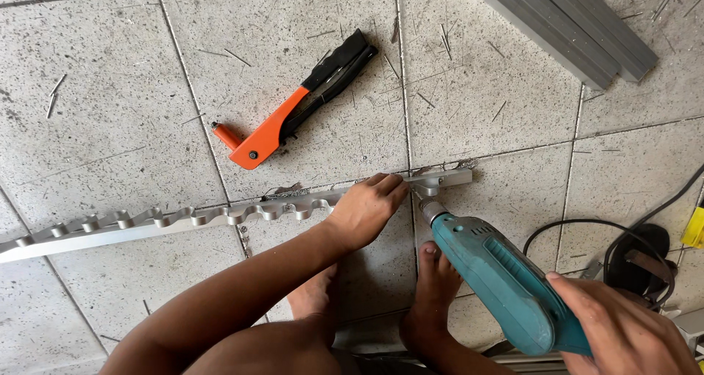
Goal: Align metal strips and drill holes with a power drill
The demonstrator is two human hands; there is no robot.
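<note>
Left hand at frame centre, fingers curled down on the notched aluminium rail running left to centre, pinning it to the tiled floor. Right hand, lower right, wraps the teal drill; bit meets the rail's right end. Orange riveter lies above, apart.

A floor-level metalwork site: speckled floor tiles strewn with rivet pins, metal bars, a riveter.
</note>
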